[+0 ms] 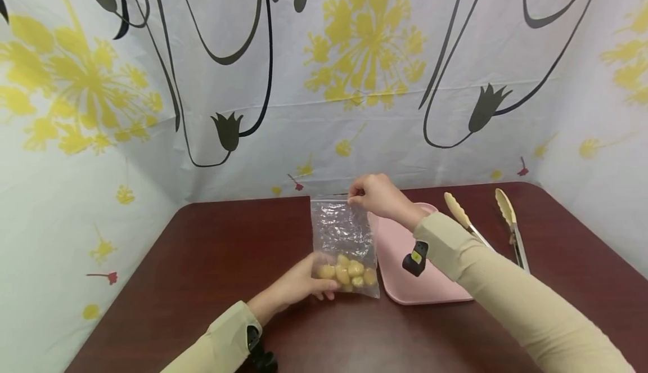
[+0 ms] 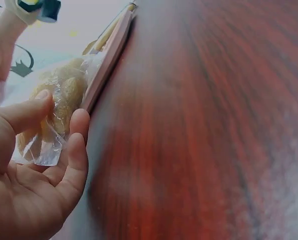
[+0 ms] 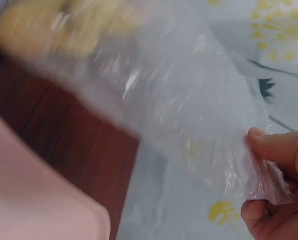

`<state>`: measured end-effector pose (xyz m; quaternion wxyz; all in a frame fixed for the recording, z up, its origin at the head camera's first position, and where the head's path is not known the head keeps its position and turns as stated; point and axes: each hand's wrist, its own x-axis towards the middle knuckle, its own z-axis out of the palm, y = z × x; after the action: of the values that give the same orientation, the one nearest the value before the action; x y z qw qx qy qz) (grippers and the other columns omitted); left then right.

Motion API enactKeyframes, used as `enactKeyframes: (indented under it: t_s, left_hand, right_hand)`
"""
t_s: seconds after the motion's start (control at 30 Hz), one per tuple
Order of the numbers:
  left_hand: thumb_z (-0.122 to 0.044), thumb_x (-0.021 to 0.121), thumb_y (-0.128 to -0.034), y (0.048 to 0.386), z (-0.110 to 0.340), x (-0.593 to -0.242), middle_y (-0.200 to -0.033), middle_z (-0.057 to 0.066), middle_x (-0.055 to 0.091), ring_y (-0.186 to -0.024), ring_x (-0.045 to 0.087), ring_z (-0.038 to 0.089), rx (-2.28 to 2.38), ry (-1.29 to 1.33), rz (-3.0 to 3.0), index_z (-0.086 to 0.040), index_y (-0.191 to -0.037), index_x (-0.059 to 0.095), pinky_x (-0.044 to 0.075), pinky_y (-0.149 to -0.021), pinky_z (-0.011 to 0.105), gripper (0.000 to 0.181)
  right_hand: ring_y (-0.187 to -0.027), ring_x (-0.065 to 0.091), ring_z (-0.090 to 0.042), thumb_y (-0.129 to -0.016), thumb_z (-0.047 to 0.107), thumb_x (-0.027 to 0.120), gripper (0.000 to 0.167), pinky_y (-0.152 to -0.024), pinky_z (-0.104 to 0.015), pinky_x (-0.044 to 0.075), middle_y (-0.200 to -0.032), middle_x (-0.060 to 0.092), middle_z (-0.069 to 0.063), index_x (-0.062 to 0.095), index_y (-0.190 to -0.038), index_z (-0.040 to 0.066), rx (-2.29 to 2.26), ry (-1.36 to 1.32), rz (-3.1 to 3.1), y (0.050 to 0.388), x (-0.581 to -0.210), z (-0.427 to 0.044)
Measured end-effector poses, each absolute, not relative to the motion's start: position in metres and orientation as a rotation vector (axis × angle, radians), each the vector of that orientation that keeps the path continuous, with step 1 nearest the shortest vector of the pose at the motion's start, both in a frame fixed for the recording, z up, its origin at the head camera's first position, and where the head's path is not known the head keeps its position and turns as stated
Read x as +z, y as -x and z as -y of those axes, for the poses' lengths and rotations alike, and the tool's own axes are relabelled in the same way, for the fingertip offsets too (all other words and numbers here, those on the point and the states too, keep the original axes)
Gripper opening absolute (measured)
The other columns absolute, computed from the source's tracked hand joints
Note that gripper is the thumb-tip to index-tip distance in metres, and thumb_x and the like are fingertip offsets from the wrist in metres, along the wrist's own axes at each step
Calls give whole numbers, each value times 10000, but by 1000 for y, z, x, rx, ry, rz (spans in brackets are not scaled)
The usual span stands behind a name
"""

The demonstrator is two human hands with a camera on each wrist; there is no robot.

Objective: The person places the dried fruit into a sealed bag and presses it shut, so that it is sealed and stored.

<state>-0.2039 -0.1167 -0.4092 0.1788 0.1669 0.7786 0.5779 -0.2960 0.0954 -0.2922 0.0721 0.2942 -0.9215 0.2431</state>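
A clear plastic bag (image 1: 344, 229) hangs upright above the table, with several yellow rounded pieces (image 1: 349, 270) gathered at its bottom. My right hand (image 1: 381, 196) pinches the bag's top right corner. In the right wrist view, thumb and fingers (image 3: 273, 145) grip the crumpled plastic edge. My left hand (image 1: 298, 280) holds the lower left part of the bag. Its thumb (image 2: 31, 112) lies over the front in the left wrist view, with the other fingers behind and below. Whether the bag's mouth is sealed I cannot tell.
A pink tray (image 1: 405, 288) lies right of the bag, partly behind my right forearm. Metal tongs with cream tips (image 1: 506, 207) lie at the right, partly hidden by my sleeve. The dark red-brown table (image 1: 243, 238) ends at a patterned cloth (image 1: 283, 153) behind.
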Motion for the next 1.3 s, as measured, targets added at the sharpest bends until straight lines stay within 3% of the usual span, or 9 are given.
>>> enactKeyframes:
  t_s: [0.27,0.57,0.8,1.1,1.3]
  left_hand:
    - [-105,686,-865,200,117,-407,-821,107,667,-600,647,151,1693,-364,-2090,40,-1196,400,524,-540,264,461]
    - [-82,663,-878,202,116,-411,-794,143,705,-563,637,135,1720,-262,-2025,12,-1097,399,499,-500,216,356]
    - [-65,637,-893,207,116,-411,-814,164,709,-569,642,122,1727,-225,-1941,21,-1108,418,506,-502,203,319]
    - [-128,628,-907,211,119,-406,-688,106,691,-524,624,98,1610,-186,-1984,16,-1092,465,487,-463,190,286]
    - [-179,623,-914,211,120,-408,-618,74,669,-478,598,79,1532,-171,-2025,-4,-983,551,461,-421,172,202]
  right_hand:
    - [-622,589,-85,-854,125,699,79,-594,-257,484,-752,698,5,735,-785,111,597,-999,2851,320,-311,-95]
    - [-652,600,-116,-866,89,661,104,-640,-287,502,-796,709,-19,749,-810,94,465,-1078,2912,337,-337,-87]
    - [-677,622,-134,-859,93,679,81,-654,-295,513,-835,720,-35,753,-827,96,468,-1054,2961,346,-349,-83]
    - [-786,664,-171,-838,130,713,55,-701,-316,542,-890,729,-19,767,-846,126,403,-1009,3039,358,-360,-73]
    - [-789,656,-177,-810,191,743,40,-727,-350,536,-857,723,20,761,-817,155,297,-989,3060,360,-372,-70]
